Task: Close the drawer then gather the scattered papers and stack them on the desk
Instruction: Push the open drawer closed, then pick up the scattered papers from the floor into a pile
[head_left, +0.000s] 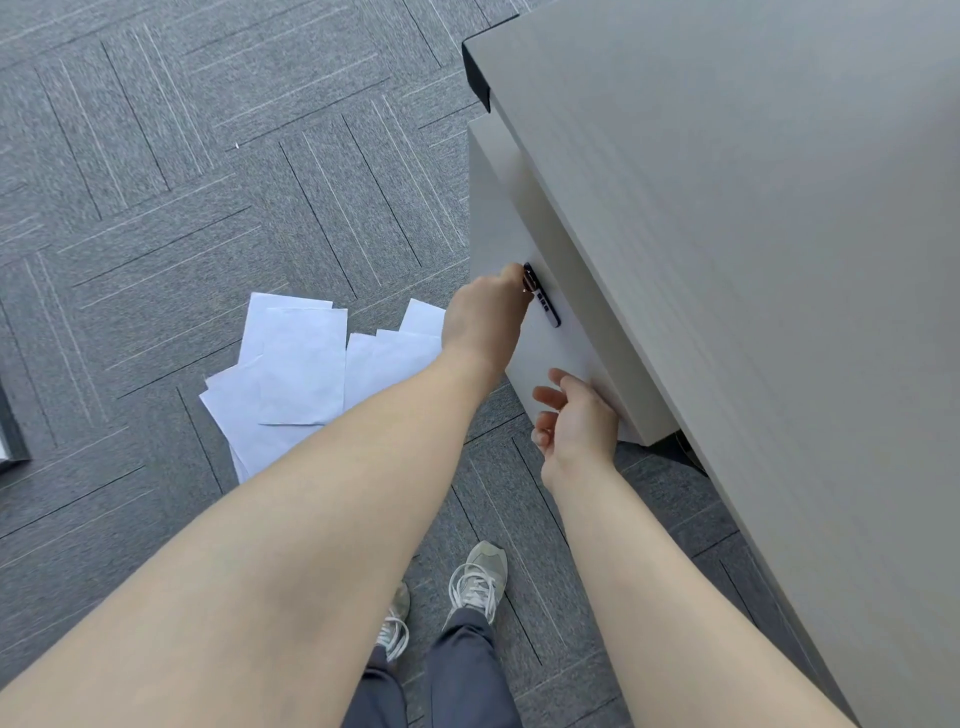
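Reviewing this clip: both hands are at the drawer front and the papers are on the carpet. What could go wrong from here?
1. The right hand has its fingers at the drawer front's lower corner; they might get pinched as it closes.
2. The papers lie loose on the carpet close to the shoes; a step left could crease them or slip.
3. The left hand is curled at the black lock handle; it may twist rather than push.

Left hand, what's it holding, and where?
The left hand grips the dark handle on the drawer front, at the handle's upper end.
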